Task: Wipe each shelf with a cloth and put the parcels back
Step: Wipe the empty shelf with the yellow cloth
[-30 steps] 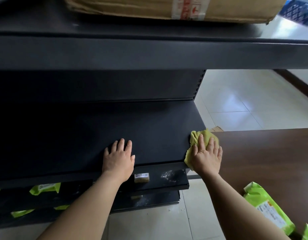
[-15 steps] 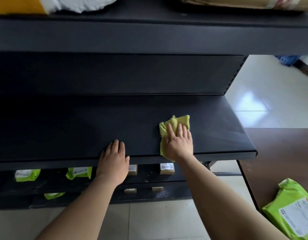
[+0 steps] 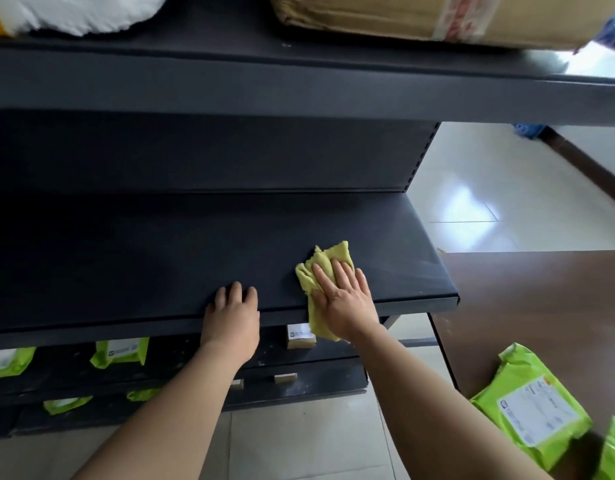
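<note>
A: Nearest, low right on the brown table: a green parcel, off the rack and not yet put back.
B: Hands?
A: Both are at the front lip of the middle shelf. The left hand rests on the edge, fingers loosely bent, gripping nothing. The right hand lies flat, fingers straight, pressing the yellow cloth; the cloth's tail hangs over the lip.
B: Which way next?
A: Leftward, I judge. The shelf runs left-right, and most of it lies left of the cloth, beyond the left hand. Farther up, a cardboard box sits on the top shelf.
</note>
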`<state>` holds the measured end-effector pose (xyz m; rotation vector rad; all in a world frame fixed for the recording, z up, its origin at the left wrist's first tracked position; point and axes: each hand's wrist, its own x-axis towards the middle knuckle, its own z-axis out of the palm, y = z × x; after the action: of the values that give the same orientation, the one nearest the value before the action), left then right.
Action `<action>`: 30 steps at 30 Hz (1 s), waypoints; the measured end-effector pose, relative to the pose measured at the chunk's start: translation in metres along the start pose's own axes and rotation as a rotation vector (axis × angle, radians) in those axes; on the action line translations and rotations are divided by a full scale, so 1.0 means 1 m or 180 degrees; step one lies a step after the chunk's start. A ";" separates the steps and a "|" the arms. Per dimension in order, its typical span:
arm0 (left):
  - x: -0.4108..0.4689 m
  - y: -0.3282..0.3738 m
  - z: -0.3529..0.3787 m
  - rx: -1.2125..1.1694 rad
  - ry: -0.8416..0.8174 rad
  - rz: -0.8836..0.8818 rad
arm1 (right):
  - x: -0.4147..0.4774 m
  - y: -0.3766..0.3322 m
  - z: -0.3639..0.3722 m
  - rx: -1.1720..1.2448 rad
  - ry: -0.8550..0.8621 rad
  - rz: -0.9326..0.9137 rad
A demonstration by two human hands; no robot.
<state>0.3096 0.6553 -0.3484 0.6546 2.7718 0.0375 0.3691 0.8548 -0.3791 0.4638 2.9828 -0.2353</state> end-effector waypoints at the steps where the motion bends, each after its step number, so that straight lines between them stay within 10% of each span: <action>1: 0.001 0.014 0.000 0.0026 -0.0012 0.0076 | -0.002 0.017 -0.003 0.0010 0.0011 0.0110; 20: 0.031 0.136 0.000 0.0295 0.0199 -0.0003 | -0.007 0.203 -0.064 0.1158 0.0876 0.1753; 30: 0.037 0.145 -0.017 0.0369 0.0072 -0.0115 | 0.010 0.135 -0.056 0.0760 0.0335 0.0160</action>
<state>0.3358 0.8028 -0.3289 0.6360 2.8236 -0.1248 0.3963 0.9941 -0.3440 0.5919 3.0534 -0.5838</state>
